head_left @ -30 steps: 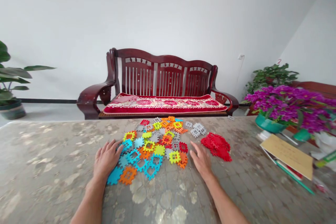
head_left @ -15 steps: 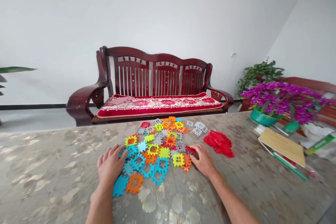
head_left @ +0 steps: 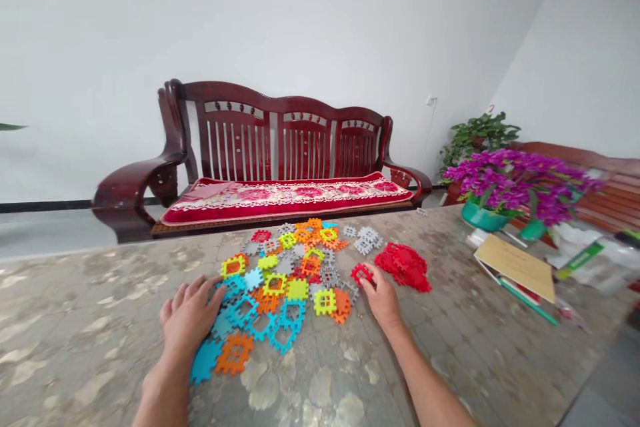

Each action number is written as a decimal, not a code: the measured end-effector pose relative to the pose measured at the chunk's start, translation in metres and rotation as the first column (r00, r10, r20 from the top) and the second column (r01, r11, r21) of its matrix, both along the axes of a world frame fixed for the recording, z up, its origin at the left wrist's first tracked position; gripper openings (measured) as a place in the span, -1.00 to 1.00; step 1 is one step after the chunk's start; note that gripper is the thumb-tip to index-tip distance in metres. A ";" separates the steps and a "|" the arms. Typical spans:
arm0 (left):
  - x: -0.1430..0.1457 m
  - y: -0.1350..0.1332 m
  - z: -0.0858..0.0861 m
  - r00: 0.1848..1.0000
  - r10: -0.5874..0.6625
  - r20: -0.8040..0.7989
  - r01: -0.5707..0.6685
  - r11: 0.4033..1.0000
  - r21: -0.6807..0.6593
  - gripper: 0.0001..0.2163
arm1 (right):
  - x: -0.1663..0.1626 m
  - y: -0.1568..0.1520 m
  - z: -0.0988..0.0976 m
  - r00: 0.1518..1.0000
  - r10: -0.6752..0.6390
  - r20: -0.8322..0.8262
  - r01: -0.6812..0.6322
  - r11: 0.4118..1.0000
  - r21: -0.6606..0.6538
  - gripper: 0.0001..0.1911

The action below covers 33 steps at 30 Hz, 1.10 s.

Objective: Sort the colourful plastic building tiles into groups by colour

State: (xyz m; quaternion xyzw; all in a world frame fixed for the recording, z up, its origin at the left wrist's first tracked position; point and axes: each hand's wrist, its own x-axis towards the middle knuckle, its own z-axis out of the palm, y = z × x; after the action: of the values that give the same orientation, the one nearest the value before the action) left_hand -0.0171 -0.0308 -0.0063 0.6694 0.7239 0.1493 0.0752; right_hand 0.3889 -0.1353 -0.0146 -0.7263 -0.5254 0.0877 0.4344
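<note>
- A marbled tabletop (head_left: 75,320) stretched away to the left of a mixed heap of toothed plastic tiles (head_left: 295,260) and ran on under it.
- The left hand (head_left: 187,313) lay at the heap's left edge, palm down and flat, with its fingers spread wide and gripping nothing. Its fingertips rested on the teal tiles (head_left: 235,300) there.
- An orange tile (head_left: 234,353) sat at the heap's near left corner, just right of the left wrist.
- Beyond the heap stood a dark wooden bench (head_left: 280,140) with a red floral cushion (head_left: 290,197).
- The right hand (head_left: 384,299) lay at the heap's right edge, palm down with its fingers stretched forward. Its fingertips touched a single red tile (head_left: 361,273), but whether they pinched it or only pressed on it could not be told.
- That red tile lay just right of the heap, between it and a pile of red tiles (head_left: 405,265).
- A small cluster of grey tiles (head_left: 367,239) lay at the heap's far right corner.
- Well to the right of the heap lay a brown envelope (head_left: 515,265), and behind that stood purple flowers (head_left: 515,177) in a teal pot (head_left: 483,219).
</note>
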 end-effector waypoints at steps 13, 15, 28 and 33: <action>-0.006 0.003 -0.011 0.998 -0.022 -0.055 0.029 0.991 0.133 -0.54 | 0.067 0.000 0.015 0.964 -0.263 -0.026 0.262 0.942 0.209 -0.45; -0.007 0.004 -0.012 0.998 -0.030 -0.048 0.036 0.989 0.146 -0.55 | 0.087 0.004 0.020 0.951 -0.308 0.009 0.301 0.934 0.193 -0.45; -0.008 -0.001 -0.001 0.998 -0.047 -0.037 0.051 0.993 0.109 -0.53 | 0.117 -0.005 0.014 0.868 -0.496 0.016 0.459 0.815 0.354 -0.45; -0.007 0.000 -0.002 0.998 -0.024 -0.058 0.029 0.996 0.084 -0.52 | 0.086 -0.004 0.026 0.945 -0.326 0.018 0.279 0.837 0.471 -0.61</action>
State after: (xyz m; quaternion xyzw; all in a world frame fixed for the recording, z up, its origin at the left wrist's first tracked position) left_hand -0.0246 -0.0309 -0.0080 0.6854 0.7099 0.1597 0.0278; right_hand 0.4753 -0.1396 0.0115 -0.6792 -0.4301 -0.1452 0.5767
